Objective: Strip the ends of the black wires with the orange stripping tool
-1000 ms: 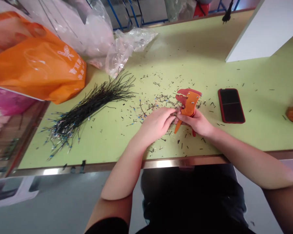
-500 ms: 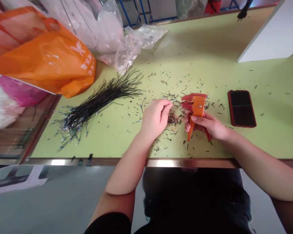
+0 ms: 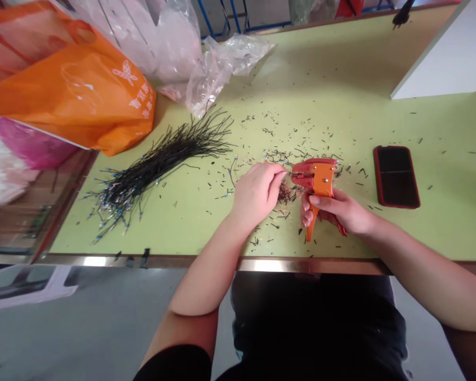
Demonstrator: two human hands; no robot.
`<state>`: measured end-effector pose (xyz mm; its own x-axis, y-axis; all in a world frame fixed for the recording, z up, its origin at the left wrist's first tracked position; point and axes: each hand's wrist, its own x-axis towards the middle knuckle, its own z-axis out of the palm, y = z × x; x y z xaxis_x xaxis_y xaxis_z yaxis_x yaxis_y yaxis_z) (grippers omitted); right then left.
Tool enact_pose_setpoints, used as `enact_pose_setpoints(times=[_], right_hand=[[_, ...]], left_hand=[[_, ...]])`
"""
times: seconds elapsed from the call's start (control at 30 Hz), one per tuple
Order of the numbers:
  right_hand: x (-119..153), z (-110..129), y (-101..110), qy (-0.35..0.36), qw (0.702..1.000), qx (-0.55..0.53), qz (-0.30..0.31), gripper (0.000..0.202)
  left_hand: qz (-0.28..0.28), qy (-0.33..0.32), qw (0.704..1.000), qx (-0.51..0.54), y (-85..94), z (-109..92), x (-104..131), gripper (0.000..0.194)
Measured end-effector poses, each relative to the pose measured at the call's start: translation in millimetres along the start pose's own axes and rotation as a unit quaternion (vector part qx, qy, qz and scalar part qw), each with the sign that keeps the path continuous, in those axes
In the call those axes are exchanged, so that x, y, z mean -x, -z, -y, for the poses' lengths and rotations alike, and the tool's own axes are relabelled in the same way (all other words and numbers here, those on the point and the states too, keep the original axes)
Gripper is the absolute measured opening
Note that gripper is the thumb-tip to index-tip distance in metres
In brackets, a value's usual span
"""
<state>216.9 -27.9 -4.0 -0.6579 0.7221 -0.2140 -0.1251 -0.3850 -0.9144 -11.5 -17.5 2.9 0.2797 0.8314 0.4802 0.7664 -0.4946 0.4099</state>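
Note:
My right hand (image 3: pixel 333 209) is wrapped round the handles of an orange and red wire stripper (image 3: pixel 322 177), its jaws pointing left. Close to those jaws, my left hand (image 3: pixel 259 190) is pinched on a thin black wire (image 3: pixel 289 173), mostly hidden by the fingers; its end reaches the jaws. Below and between the hands lies a heap of short black insulation scraps (image 3: pixel 287 193). Left of my left hand, a single wire with a blue tip (image 3: pixel 230 172) rests on the table. Farther left is a large bundle of black wires (image 3: pixel 162 159) with blue-tipped ends.
An orange bag (image 3: pixel 103 100) and clear plastic bags (image 3: pixel 218 63) occupy the back left. To the right lies a phone in a red case (image 3: pixel 396 176). A white panel (image 3: pixel 448 58) stands at the back right. Scraps are strewn over the green table (image 3: pixel 198 222).
The wire stripper has tilted and dropped slightly toward me. My left hand has shifted a little right, and its fingertips are nearer the jaws. The view has moved slightly.

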Motion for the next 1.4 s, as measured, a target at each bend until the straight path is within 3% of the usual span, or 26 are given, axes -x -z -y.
enact_pose_setpoints(times=[0.3,0.6,0.93,1.07,1.23,1.4], right_hand=[[-2,1,-8,0.034,0.998,0.025,-0.047,0.05],[-4,-10,-11,0.018,0.997,0.011,-0.078,0.058],[-3,-12,-17,0.028,0.997,-0.002,-0.079,0.059],[-3,-12,-20,0.03,0.994,-0.01,-0.105,0.061],[-9,-19,-18,0.049,0.992,-0.013,-0.116,0.06],[2,-8,-8,0.065,0.996,0.001,-0.065,0.055]], left_hand=[[0.022,0.002,1.0,-0.002,-3.2,1,0,0.024],[0.061,0.002,0.998,-0.02,1.0,-2,-1,0.031],[0.116,-0.011,0.993,-0.024,6.3,2,-4,0.025],[0.13,-0.01,0.991,-0.027,6.1,1,-4,0.023],[0.112,0.003,0.993,-0.024,-0.4,2,-5,0.024],[0.068,-0.01,0.996,-0.055,-1.3,19,-5,0.022]])
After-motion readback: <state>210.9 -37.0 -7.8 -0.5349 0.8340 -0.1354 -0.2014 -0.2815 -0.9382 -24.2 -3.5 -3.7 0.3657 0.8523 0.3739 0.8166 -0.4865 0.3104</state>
